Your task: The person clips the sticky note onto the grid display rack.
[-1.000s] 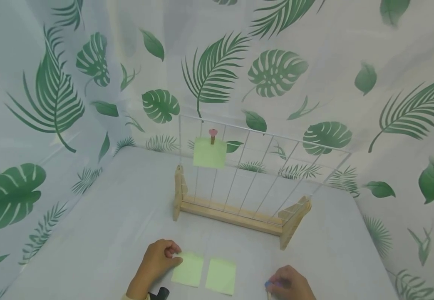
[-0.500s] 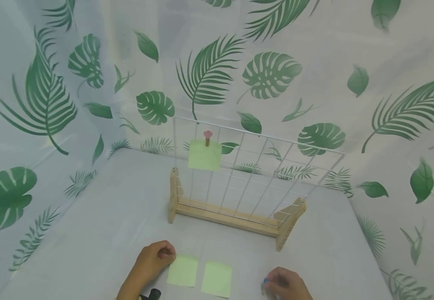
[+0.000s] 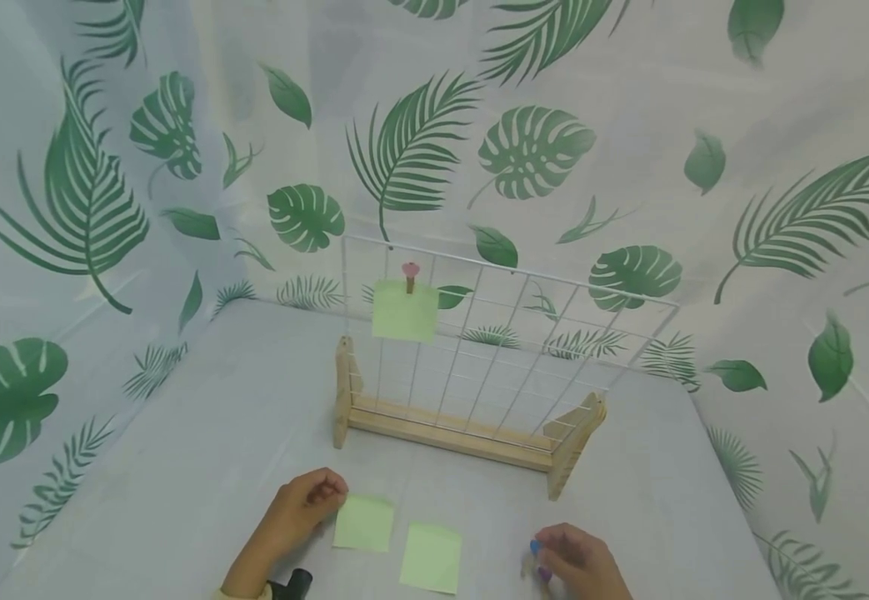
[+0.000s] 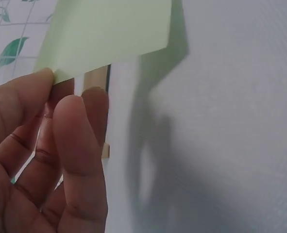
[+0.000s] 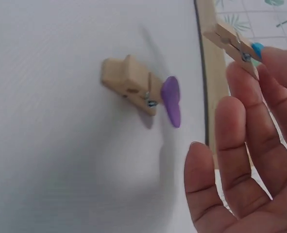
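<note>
My left hand (image 3: 305, 512) pinches a corner of a pale green sticky note (image 4: 109, 34), which is lifted and casts a shadow in the left wrist view. To its right, a second green sticky note (image 3: 432, 558) lies flat on the white surface. My right hand (image 5: 245, 155) holds a small wooden clothespin (image 5: 233, 46) with a blue ornament between thumb and fingers, its tips pointing away from the hand. Below it, another wooden clothespin (image 5: 128, 80) with a purple ornament (image 5: 171, 99) rests on the surface.
Beyond the hands stands a white wire grid (image 3: 479, 333) in a wooden base (image 3: 449, 434). A third green note (image 3: 405, 312) hangs at its upper left from a clothespin with a pink ornament (image 3: 411, 269). Leaf-printed white sheets (image 3: 629, 100) surround the surface.
The left sticky note has come up off the surface and moved slightly forward with my left hand. My right hand has raised the blue clothespin away from the purple one. The head view has shifted slightly.
</note>
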`<state>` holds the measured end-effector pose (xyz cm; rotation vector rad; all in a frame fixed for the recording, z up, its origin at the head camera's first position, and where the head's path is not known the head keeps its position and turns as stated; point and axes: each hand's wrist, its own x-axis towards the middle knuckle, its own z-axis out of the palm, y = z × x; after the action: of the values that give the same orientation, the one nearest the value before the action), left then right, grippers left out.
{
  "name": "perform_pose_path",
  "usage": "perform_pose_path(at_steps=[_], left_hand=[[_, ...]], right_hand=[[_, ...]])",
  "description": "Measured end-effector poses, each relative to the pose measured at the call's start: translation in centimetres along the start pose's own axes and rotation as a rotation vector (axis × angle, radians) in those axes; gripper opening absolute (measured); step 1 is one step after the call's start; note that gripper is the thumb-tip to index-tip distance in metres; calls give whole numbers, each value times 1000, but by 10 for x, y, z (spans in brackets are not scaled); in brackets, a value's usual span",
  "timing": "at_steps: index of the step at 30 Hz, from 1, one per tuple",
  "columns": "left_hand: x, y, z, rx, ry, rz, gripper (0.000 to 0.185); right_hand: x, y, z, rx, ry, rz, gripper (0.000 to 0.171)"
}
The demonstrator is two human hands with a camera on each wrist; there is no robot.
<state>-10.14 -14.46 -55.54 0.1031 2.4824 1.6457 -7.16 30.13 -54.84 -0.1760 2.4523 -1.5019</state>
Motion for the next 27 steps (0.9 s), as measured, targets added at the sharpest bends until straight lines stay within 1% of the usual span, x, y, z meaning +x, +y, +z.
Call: perform_pose_path(at_steps=[3,5,6,8,10,13,15,17,22,27], left_hand=[[0,6,-1,-28,-2,-5,12],[1,9,-1,-47,3,5,16],[1,10,-1,-52,4,14,17],[1,12,-2,-65,9,28,17],[2,16,-2,-76,9,48,13],[2,21,-3,-73,18,75,8],[3,25,-3,-64,31,84,5],[4,28,-3,-47,49,87,4],[3,38,-4,-19,76,117,3],[6,49,-4,-45,95,151,5]], right_hand=[[-1,-1,1,-74,71,-134,21],[-2,-2,2,-107,125,-200,17],[-2,-4,2,-115,151,-211,16],[-2,-9,4,-105,198,-180,14],[-3,-17,5,-80,241,-106,13],[-4,-26,8,-55,305,-51,13],[-4,-31,9,-43,332,-56,12],[-4,-34,10,-38,353,-86,12],[-4,-44,8,-33,362,-124,11],[-3,-55,4,-31,371,-141,11]])
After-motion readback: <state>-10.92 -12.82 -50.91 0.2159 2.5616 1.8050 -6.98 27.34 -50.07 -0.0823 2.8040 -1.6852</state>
